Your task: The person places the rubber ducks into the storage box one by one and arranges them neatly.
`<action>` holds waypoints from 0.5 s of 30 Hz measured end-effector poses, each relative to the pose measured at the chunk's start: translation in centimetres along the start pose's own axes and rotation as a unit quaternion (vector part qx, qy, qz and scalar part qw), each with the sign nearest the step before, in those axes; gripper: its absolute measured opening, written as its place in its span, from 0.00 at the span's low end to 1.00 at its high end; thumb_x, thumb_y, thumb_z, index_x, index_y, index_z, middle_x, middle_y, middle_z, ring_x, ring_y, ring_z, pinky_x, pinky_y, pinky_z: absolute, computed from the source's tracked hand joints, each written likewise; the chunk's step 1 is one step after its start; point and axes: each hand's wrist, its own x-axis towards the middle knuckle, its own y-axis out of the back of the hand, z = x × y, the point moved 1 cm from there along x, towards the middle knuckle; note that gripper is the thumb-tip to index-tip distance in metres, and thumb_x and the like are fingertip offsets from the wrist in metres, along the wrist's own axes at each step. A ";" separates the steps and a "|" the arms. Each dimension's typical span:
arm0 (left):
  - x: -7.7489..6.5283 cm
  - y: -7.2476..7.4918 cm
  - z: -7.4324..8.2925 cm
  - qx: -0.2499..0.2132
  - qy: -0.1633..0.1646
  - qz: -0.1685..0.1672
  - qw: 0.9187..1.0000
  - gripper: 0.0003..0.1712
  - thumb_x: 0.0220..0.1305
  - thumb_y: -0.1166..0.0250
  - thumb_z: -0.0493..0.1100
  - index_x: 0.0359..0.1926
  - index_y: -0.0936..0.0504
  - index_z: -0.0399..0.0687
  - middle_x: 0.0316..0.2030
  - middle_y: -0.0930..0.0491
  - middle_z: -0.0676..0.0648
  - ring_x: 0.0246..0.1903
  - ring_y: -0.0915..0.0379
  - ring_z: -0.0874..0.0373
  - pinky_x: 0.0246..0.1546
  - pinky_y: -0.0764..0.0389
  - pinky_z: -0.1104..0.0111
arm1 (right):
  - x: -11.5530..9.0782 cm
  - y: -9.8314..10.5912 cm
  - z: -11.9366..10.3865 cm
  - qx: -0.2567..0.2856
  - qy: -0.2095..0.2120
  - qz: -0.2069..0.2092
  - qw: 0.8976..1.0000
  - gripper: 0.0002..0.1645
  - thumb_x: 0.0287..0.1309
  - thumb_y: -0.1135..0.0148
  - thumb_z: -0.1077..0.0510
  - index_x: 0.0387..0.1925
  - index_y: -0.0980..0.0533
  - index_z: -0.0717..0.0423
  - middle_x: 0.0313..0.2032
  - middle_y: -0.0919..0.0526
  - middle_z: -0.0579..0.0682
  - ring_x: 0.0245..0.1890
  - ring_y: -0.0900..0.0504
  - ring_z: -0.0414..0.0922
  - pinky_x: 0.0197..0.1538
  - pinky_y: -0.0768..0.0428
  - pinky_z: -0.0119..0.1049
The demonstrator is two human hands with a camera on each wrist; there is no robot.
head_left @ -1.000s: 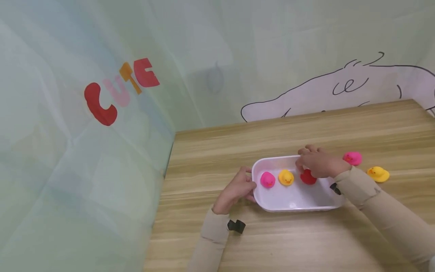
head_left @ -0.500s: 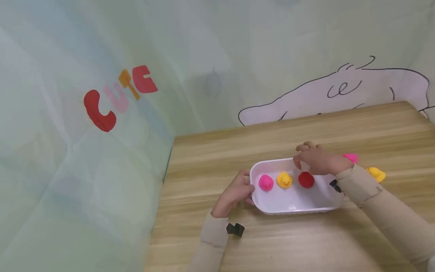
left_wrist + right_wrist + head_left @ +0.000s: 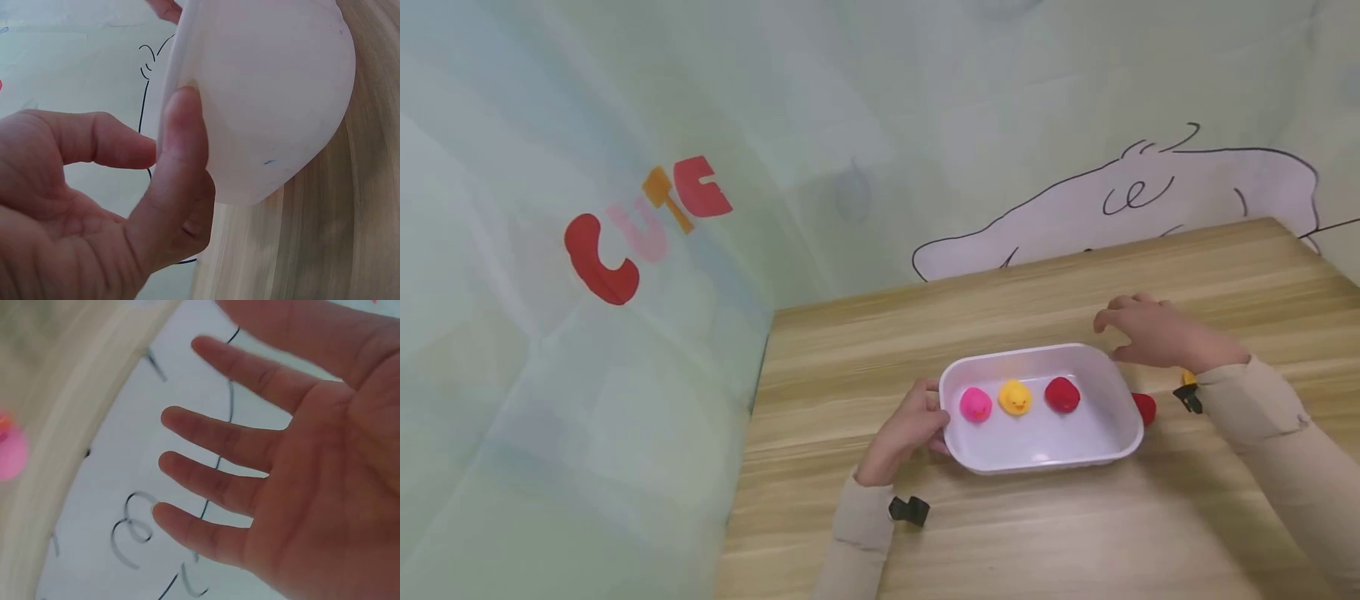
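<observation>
Left hand (image 3: 910, 421) pinching the left rim of white tray (image 3: 1112, 392) holding three ducks; right hand (image 3: 1157, 337), fingers spread, empty, beyond tray's right end.

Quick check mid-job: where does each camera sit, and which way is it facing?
Head: worn on the head, looking down at the table, the tray, both hands and sleeves.
Left wrist: beside the left hand, its thumb on the tray rim.
Right wrist: under the right hand, facing its spread fingers and the wall.
Head and left wrist share the tray.
</observation>
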 end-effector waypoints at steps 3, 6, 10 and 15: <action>-0.1 0.1 0.0 0.001 0.004 -0.001 1.000 0.32 0.57 0.47 0.24 0.64 0.44 0.27 0.32 0.26 0.37 0.18 0.23 0.56 0.19 0.12 0.66 | -1.0 -0.4 1.3 0.007 0.001 -0.001 1.000 0.17 0.49 0.25 0.65 0.43 0.16 0.57 0.50 0.20 0.64 0.51 0.26 0.68 0.51 0.22 0.72; -0.1 0.2 0.0 0.000 0.006 0.001 1.000 0.32 0.57 0.47 0.24 0.64 0.43 0.27 0.34 0.26 0.36 0.19 0.23 0.55 0.19 0.12 0.67 | -2.1 -1.0 2.2 0.015 0.010 0.004 1.000 0.14 0.46 0.23 0.64 0.38 0.15 0.52 0.48 0.19 0.62 0.49 0.25 0.65 0.48 0.19 0.68; -0.1 0.2 0.0 0.000 0.009 0.003 1.000 0.33 0.57 0.47 0.24 0.65 0.44 0.27 0.35 0.26 0.34 0.19 0.23 0.54 0.19 0.11 0.67 | -3.4 -2.0 2.7 0.021 0.014 0.025 0.999 0.18 0.36 0.19 0.62 0.33 0.16 0.46 0.49 0.21 0.64 0.52 0.28 0.71 0.49 0.24 0.73; 0.1 0.0 0.2 -0.003 0.013 -0.004 1.000 0.34 0.57 0.47 0.24 0.66 0.44 0.27 0.37 0.26 0.33 0.21 0.22 0.53 0.22 0.10 0.65 | -4.5 -3.6 2.6 0.048 0.005 0.039 0.998 0.22 0.32 0.17 0.59 0.31 0.18 0.40 0.56 0.26 0.69 0.59 0.40 0.76 0.52 0.34 0.82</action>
